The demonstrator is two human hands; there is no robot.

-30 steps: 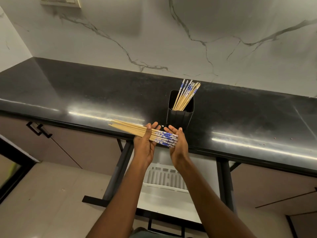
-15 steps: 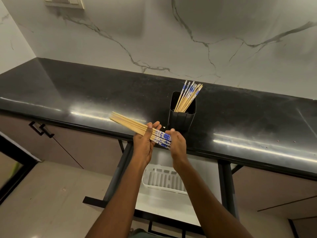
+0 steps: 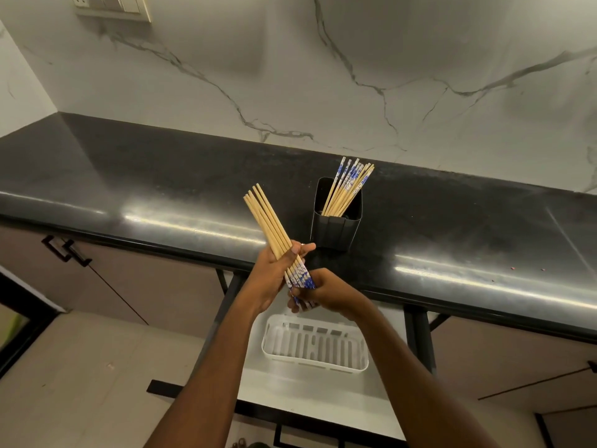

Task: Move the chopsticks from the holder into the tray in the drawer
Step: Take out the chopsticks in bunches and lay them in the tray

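Left hand [image 3: 273, 276] and right hand [image 3: 326, 291] are both gripping one bundle of chopsticks [image 3: 274, 234], fingers curled tight around it, plain tips slanting up-left over the desk [image 3: 161, 189] edge. More chopsticks are standing in the black holder [image 3: 336, 221] on the desk. The white tray [image 3: 315, 345] is lying empty in the open drawer [image 3: 290, 392] below the hands.

One head-worn camera looks down, close over the counter [image 3: 161, 189].
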